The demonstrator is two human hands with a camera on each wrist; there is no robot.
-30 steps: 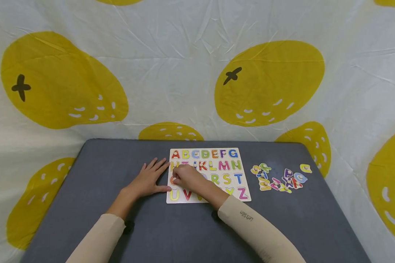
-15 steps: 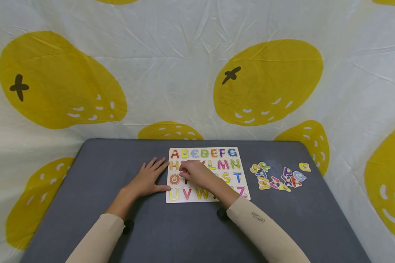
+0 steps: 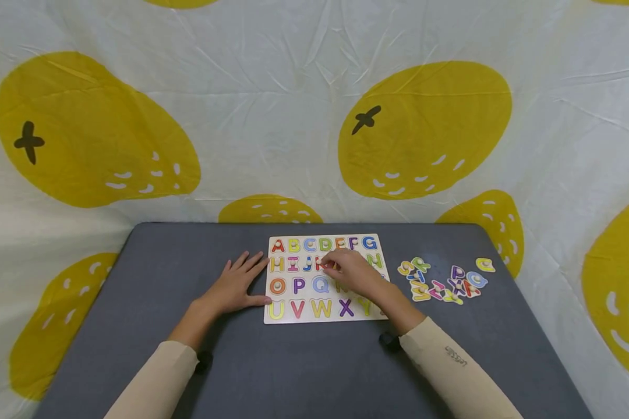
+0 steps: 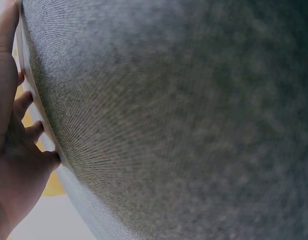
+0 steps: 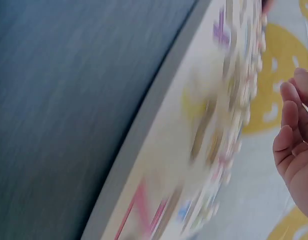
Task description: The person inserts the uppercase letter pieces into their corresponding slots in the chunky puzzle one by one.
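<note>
A pale wooden alphabet board (image 3: 331, 297) lies on the dark table, its rows of coloured letters facing up. Knobs show on the letters of the upper rows and on the orange O (image 3: 278, 286); the purple P (image 3: 299, 286) shows none. My left hand (image 3: 234, 288) rests spread at the board's left edge, its fingertips touching that edge in the left wrist view. Above the board's middle, around K, hovers my right hand (image 3: 357, 273), hiding some letters. In the right wrist view its fingers (image 5: 290, 115) are loosely bent, with nothing visible between them.
Several loose knobbed letter pieces lie in a cluster right of the board, among them a purple P piece (image 3: 458, 272) and a blue round piece (image 3: 476, 280). A yellow piece (image 3: 485, 265) lies farthest right. Behind the table (image 3: 293, 372) hangs a fruit-patterned cloth (image 3: 272, 128).
My right hand has lifted from around the O at the board's left and moved rightward across it, uncovering the O, I, J and P. My left hand has stayed in place.
</note>
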